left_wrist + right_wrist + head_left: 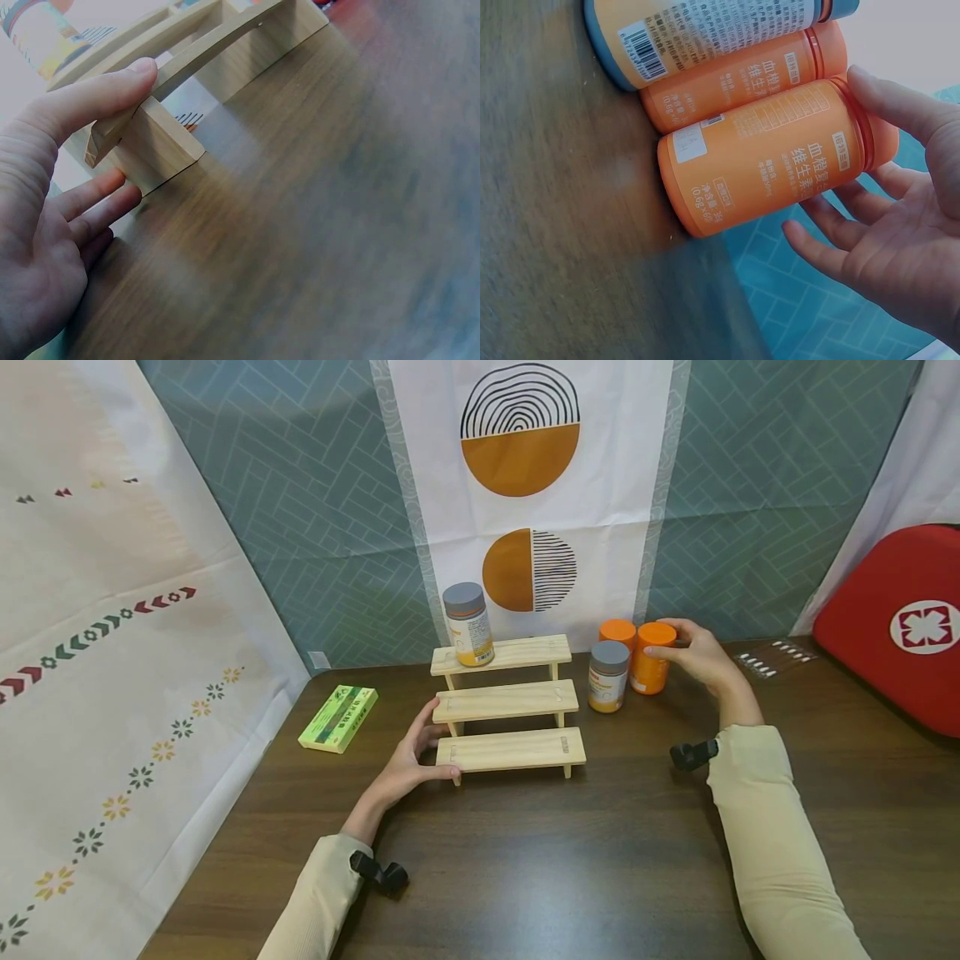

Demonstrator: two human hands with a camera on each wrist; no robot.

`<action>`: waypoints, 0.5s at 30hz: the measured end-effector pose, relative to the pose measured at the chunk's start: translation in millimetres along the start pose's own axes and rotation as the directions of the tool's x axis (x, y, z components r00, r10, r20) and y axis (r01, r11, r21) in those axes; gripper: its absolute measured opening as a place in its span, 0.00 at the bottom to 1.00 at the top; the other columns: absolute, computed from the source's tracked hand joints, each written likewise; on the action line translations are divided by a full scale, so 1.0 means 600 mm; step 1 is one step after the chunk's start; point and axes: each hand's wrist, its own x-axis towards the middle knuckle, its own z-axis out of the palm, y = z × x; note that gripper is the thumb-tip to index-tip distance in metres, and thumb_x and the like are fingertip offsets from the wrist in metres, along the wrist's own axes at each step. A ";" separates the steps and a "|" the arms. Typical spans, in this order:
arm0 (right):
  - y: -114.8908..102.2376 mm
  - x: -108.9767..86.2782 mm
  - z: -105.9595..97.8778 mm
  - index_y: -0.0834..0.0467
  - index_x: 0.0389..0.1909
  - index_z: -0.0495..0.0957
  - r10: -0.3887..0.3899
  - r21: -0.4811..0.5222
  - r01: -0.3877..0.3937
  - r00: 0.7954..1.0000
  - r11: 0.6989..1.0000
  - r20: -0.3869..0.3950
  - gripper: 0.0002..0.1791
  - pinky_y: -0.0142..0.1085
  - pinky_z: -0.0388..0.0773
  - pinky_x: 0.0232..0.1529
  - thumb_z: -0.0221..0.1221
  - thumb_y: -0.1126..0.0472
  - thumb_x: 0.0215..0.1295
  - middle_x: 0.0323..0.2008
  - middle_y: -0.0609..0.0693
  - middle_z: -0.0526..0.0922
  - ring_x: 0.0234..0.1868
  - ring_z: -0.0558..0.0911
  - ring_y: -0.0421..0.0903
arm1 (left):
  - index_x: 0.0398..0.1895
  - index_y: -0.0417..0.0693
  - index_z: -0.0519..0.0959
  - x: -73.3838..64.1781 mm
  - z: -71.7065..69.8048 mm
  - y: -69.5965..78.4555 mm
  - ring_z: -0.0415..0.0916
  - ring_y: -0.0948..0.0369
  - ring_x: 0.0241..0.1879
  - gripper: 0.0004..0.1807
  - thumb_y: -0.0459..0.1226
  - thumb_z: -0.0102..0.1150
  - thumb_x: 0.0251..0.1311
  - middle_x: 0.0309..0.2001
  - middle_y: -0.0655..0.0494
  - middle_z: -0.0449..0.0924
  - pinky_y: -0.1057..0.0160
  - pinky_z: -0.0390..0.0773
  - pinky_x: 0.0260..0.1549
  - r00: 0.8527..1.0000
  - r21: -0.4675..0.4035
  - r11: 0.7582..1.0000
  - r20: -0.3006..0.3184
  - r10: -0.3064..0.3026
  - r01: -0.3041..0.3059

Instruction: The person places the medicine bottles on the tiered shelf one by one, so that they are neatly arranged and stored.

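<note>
Orange vitamin bottle [647, 675] upright at the right hand [703, 658], thumb and fingers pinching its cap; orange twin [617, 629] and grey-capped bottle [608, 681] just left of it. Left hand [407, 760] spread, touching tiered wooden rack [517, 750]. Likely grasping step; next move calls for a secure, upright hold

Head view evenly lit, soft glare toward the worktop's [558, 860] near edge. Left wrist hazy, grain blurred. Right wrist: worktop soft, bluish near edge.
</note>
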 end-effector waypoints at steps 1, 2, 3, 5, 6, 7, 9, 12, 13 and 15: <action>-0.002 0.000 -0.001 0.64 0.74 0.51 -0.001 0.000 0.001 1.000 1.000 -0.003 0.41 0.59 0.56 0.70 0.58 0.51 0.69 0.69 0.68 0.59 0.67 0.63 0.63 | 0.78 0.67 0.43 0.000 0.000 0.000 0.67 0.42 0.63 0.60 0.35 0.74 0.49 0.67 0.36 0.67 0.47 0.63 0.62 1.000 -0.001 1.000 -0.001 -0.001 0.001; -0.003 -0.001 -0.002 0.64 0.74 0.51 -0.003 -0.003 0.003 1.000 1.000 -0.006 0.41 0.60 0.56 0.70 0.58 0.51 0.69 0.70 0.68 0.59 0.67 0.62 0.63 | 0.78 0.67 0.43 0.000 0.000 0.000 0.67 0.42 0.63 0.60 0.35 0.74 0.49 0.67 0.36 0.67 0.47 0.63 0.62 1.000 -0.002 1.000 -0.002 -0.002 0.002; -0.006 -0.001 -0.002 0.64 0.74 0.51 -0.004 -0.006 0.004 1.000 1.000 -0.012 0.41 0.60 0.56 0.70 0.58 0.51 0.69 0.70 0.68 0.59 0.67 0.62 0.63 | 0.78 0.66 0.43 0.000 0.000 0.000 0.67 0.42 0.63 0.60 0.35 0.74 0.49 0.67 0.36 0.67 0.47 0.63 0.63 1.000 -0.002 1.000 -0.003 -0.002 0.002; -0.010 -0.003 -0.004 0.63 0.74 0.52 -0.005 -0.006 0.005 1.000 1.000 -0.029 0.41 0.59 0.57 0.70 0.58 0.50 0.68 0.70 0.68 0.59 0.67 0.63 0.63 | 0.78 0.67 0.43 0.000 0.000 0.000 0.67 0.42 0.63 0.60 0.35 0.74 0.49 0.67 0.37 0.67 0.47 0.63 0.63 1.000 -0.002 1.000 -0.005 -0.004 0.004; -0.013 -0.005 -0.006 0.63 0.74 0.51 -0.005 -0.004 0.005 0.999 1.000 -0.039 0.42 0.60 0.57 0.70 0.58 0.49 0.68 0.70 0.68 0.59 0.67 0.62 0.64 | 0.78 0.67 0.43 0.000 0.000 0.000 0.67 0.42 0.63 0.60 0.35 0.74 0.49 0.67 0.37 0.67 0.47 0.63 0.63 1.000 -0.001 1.000 -0.005 -0.004 0.004; -0.015 -0.006 -0.007 0.63 0.74 0.51 -0.004 -0.003 0.004 0.999 1.000 -0.048 0.42 0.59 0.57 0.70 0.58 0.49 0.68 0.70 0.67 0.59 0.67 0.62 0.63 | 0.78 0.67 0.43 0.000 0.000 0.000 0.67 0.42 0.63 0.60 0.35 0.74 0.49 0.67 0.37 0.67 0.47 0.63 0.63 1.000 -0.001 1.000 -0.006 -0.005 0.005; -0.021 -0.009 -0.009 0.63 0.75 0.51 -0.002 0.009 0.002 0.998 1.000 -0.070 0.43 0.58 0.58 0.70 0.59 0.48 0.68 0.70 0.67 0.59 0.67 0.63 0.63 | 0.78 0.68 0.43 0.000 0.000 0.000 0.68 0.42 0.63 0.60 0.35 0.74 0.49 0.67 0.37 0.67 0.47 0.63 0.62 1.000 0.000 1.000 -0.006 -0.004 0.004; -0.031 -0.014 -0.012 0.63 0.75 0.51 -0.005 0.026 0.008 0.995 1.000 -0.102 0.44 0.58 0.59 0.70 0.60 0.48 0.67 0.70 0.66 0.60 0.66 0.64 0.61 | 0.78 0.67 0.43 0.000 0.000 0.000 0.68 0.42 0.63 0.60 0.35 0.74 0.49 0.67 0.37 0.67 0.47 0.63 0.62 1.000 0.002 1.000 -0.005 -0.003 0.003; -0.035 -0.015 -0.013 0.62 0.74 0.51 -0.007 0.031 0.011 0.994 0.999 -0.112 0.44 0.57 0.59 0.70 0.60 0.48 0.67 0.70 0.65 0.60 0.65 0.64 0.60 | 0.78 0.67 0.43 0.000 0.000 0.000 0.68 0.42 0.63 0.60 0.35 0.74 0.49 0.67 0.37 0.67 0.47 0.63 0.62 1.000 0.002 1.000 -0.005 -0.002 0.002; -0.043 -0.019 -0.015 0.62 0.74 0.51 -0.018 0.038 0.023 0.991 0.999 -0.129 0.44 0.57 0.59 0.70 0.61 0.49 0.66 0.69 0.64 0.60 0.65 0.65 0.60 | 0.78 0.67 0.43 0.000 0.000 0.000 0.67 0.42 0.63 0.60 0.35 0.74 0.49 0.67 0.37 0.67 0.47 0.63 0.62 1.000 0.003 1.000 -0.005 -0.002 0.002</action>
